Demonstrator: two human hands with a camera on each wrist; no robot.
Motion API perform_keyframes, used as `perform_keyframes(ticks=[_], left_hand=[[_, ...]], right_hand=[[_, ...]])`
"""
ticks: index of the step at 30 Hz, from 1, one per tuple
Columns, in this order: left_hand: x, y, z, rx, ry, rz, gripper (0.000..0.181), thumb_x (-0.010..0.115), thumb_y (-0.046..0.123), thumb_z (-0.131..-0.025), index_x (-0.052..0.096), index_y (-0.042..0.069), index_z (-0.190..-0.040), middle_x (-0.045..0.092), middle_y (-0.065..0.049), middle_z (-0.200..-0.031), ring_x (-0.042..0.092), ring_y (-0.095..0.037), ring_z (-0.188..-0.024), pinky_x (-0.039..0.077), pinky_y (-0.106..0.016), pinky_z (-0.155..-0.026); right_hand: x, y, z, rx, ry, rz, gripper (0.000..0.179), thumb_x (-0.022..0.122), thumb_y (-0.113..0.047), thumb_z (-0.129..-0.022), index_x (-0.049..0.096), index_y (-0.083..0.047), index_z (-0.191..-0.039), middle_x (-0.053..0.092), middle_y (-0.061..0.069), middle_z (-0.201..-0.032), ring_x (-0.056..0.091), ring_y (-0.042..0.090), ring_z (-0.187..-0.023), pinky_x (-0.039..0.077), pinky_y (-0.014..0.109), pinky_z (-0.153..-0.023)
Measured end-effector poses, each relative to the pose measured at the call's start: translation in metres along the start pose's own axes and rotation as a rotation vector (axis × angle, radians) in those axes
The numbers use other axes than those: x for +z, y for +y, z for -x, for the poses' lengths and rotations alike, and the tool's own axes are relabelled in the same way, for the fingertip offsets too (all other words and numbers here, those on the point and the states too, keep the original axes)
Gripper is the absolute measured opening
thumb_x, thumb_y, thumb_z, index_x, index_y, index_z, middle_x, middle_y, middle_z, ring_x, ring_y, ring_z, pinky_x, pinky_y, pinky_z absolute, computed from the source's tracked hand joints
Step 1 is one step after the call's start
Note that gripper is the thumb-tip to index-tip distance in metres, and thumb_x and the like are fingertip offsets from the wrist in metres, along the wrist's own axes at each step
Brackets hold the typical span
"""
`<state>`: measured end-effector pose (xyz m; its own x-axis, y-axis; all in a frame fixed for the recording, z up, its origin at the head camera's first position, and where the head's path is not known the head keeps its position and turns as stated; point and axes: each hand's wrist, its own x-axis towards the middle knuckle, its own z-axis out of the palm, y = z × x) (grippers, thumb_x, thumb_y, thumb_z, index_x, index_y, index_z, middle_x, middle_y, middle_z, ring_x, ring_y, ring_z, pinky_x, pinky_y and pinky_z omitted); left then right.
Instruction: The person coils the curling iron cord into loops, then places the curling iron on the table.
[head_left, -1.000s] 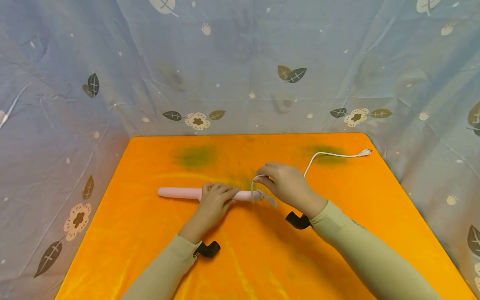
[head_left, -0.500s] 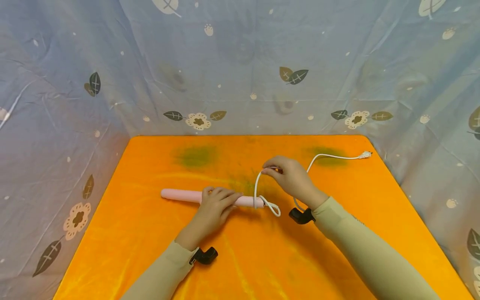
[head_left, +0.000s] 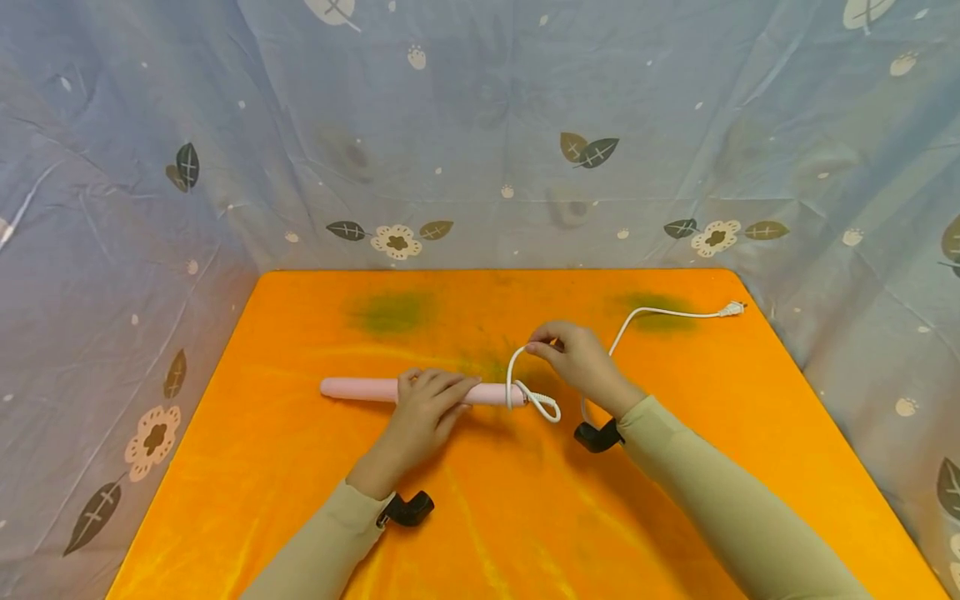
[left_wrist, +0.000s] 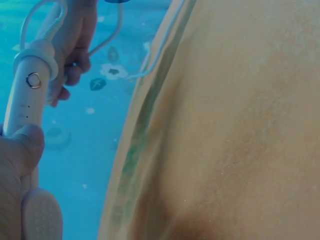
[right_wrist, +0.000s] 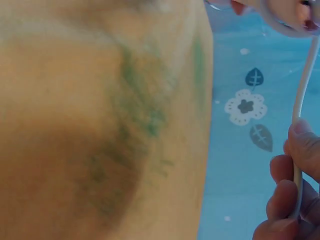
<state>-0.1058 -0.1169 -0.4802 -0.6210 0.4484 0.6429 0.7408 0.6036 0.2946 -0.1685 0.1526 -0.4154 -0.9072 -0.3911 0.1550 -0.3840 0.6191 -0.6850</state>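
On my head feed I see the left hand (head_left: 427, 406) gripping the pink curling iron (head_left: 360, 389) mid-way across the orange table (head_left: 525, 517), the right hand (head_left: 581, 354) pinching its white cord (head_left: 512, 367), looped round the handle (head_left: 487, 394); only my left-wrist feed shows me the handle's ringed button (left_wrist: 33, 80).

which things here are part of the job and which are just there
In the job:
- pink wand, held by the left hand
- white cord, looped round the wand's handle end and pinched by the right hand
- plug on that cord

Just there:
- orange tabletop
- patterned curtain
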Motion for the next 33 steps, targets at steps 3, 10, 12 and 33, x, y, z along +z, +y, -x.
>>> perform_keyframes(ticks=[3, 10, 12, 33], left_hand=[[0.000, -0.001, -0.002, 0.002, 0.025, 0.007, 0.048, 0.076, 0.015, -0.082, 0.064, 0.017, -0.128, 0.064, -0.001, -0.116, 0.055, -0.024, -0.105, 0.026, -0.050, -0.085], [-0.003, -0.003, -0.008, -0.029, 0.063, 0.005, 0.043, 0.072, 0.018, -0.087, 0.064, 0.017, -0.129, 0.064, -0.003, -0.117, 0.055, -0.026, -0.106, 0.026, -0.051, -0.087], [-0.003, -0.004, -0.009, -0.035, 0.065, 0.000, 0.043, 0.072, 0.018, -0.087, 0.064, 0.018, -0.129, 0.064, -0.003, -0.117, 0.055, -0.026, -0.106, 0.026, -0.051, -0.088], [0.002, -0.021, -0.013, -0.241, 0.125, -0.064, 0.044, 0.075, 0.013, -0.085, 0.065, 0.017, -0.128, 0.065, -0.005, -0.114, 0.056, -0.028, -0.106, 0.023, -0.053, -0.088]], right_hand=[[0.005, 0.002, 0.001, 0.018, -0.025, 0.007, 0.016, 0.065, -0.027, -0.094, 0.073, -0.014, -0.097, 0.065, -0.003, -0.090, 0.049, 0.019, -0.061, 0.043, 0.033, -0.056], [0.021, 0.005, 0.008, 0.015, -0.134, 0.003, 0.007, 0.065, -0.020, -0.094, 0.071, -0.018, -0.096, 0.067, 0.004, -0.085, 0.053, 0.020, -0.063, 0.045, 0.030, -0.057], [0.026, 0.006, 0.012, -0.011, -0.136, 0.011, 0.009, 0.066, -0.010, -0.093, 0.070, -0.018, -0.095, 0.067, 0.006, -0.085, 0.051, 0.019, -0.065, 0.044, 0.031, -0.059], [0.055, -0.012, 0.045, -0.015, -0.230, 0.009, 0.031, 0.053, -0.007, -0.100, 0.057, -0.004, -0.131, 0.067, 0.003, -0.090, 0.057, 0.009, -0.068, 0.044, 0.025, -0.055]])
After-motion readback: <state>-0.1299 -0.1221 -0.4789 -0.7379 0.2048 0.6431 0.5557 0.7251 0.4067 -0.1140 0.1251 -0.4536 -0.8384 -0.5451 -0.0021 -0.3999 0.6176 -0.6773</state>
